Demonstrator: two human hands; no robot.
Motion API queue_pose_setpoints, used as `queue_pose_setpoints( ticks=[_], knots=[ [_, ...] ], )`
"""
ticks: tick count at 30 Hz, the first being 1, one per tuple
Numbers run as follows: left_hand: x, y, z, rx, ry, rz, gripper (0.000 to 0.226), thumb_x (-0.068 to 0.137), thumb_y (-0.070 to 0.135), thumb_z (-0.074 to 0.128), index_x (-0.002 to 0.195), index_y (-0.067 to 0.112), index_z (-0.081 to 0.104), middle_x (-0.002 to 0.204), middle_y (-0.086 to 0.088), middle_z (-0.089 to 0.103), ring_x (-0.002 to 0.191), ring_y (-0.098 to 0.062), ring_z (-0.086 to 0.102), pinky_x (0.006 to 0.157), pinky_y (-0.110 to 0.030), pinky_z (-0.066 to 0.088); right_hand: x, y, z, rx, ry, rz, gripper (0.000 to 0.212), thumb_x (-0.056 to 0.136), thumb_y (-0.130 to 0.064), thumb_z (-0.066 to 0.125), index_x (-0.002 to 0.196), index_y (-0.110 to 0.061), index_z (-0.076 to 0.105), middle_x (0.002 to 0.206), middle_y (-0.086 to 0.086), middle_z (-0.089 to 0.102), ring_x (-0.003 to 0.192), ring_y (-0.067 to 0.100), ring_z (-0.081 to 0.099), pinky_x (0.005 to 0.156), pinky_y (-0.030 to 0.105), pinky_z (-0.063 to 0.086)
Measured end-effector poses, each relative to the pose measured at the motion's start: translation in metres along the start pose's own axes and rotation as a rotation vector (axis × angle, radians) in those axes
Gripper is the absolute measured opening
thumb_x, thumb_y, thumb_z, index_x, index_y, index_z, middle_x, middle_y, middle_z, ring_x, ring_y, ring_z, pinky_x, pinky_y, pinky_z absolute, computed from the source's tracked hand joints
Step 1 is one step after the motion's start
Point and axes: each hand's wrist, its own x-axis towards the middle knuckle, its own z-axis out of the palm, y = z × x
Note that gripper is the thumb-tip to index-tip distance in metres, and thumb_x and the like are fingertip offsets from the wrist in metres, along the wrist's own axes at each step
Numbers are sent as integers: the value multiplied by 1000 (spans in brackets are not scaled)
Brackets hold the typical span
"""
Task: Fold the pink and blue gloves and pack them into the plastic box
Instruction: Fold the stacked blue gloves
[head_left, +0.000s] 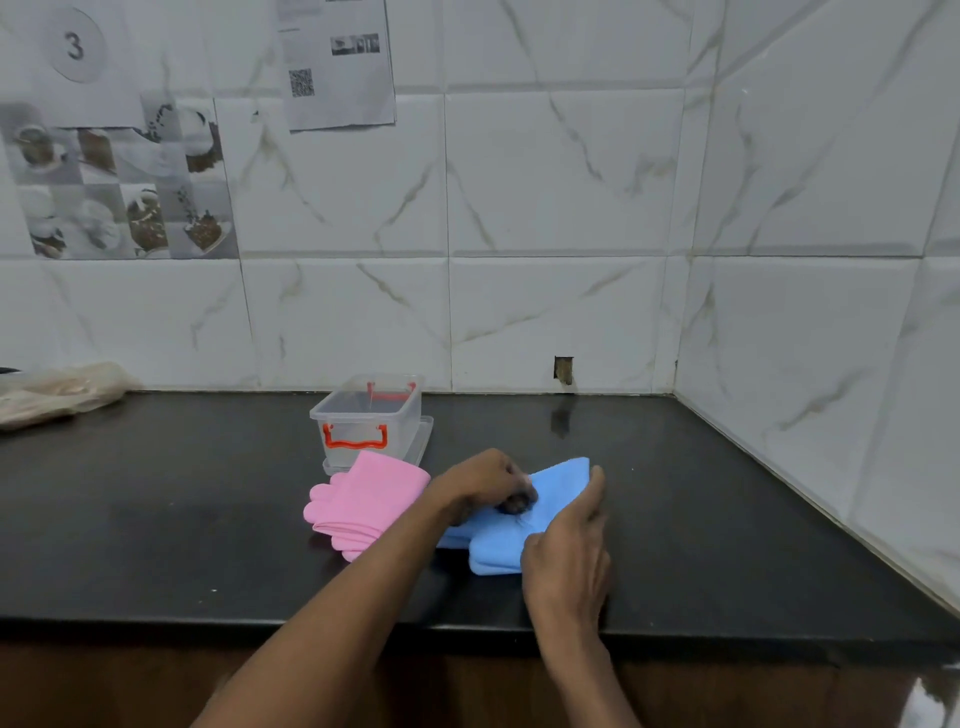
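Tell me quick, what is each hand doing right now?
Left hand: fingers curled, pinching the soft light-blue glove.
Right hand: gripping the same glove along its folded edge.

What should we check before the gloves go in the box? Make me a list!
1. The plastic box is open: ok, its lid lies underneath it.
2. The box has room: ok, it looks empty.
3. The pink gloves are folded: ok, they lie in front of the box.
4. The blue gloves are folded: not ok, the left hand and right hand hold them mid-fold.
5. Both pairs fit together: cannot tell.
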Motion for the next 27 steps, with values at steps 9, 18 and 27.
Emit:
queue_pose_setpoints(
  ticks=[9, 18, 27],
  knots=[
    [5, 17, -28, -330, -35, -311, 62, 76, 49, 75, 110, 0, 61, 105, -17, 69, 94, -28, 67, 84, -40, 57, -10, -3, 4, -64, 98, -698, 79, 68, 3, 75, 141, -7, 47, 87, 6, 65, 70, 17, 62, 64, 31, 55],
    [-10, -19, -22, -750, 16, -316, 13, 93, 11, 61, 96, -1, 61, 75, -15, 75, 69, -25, 71, 59, -34, 58, -1, 17, 11, -264, -444, -678, 65, 100, -26, 36, 155, -26, 3, 163, 2, -9, 150, 19, -4, 119, 30, 14],
    [-3, -22, -2, 418, 806, 66, 40, 89, 36, 65, 119, 10, 59, 117, -8, 57, 107, -27, 56, 84, -34, 47, -7, 20, 16, -360, -419, -784, 60, 95, -41, 27, 153, -27, 23, 163, 3, 9, 150, 15, 0, 121, 34, 3]
  ],
)
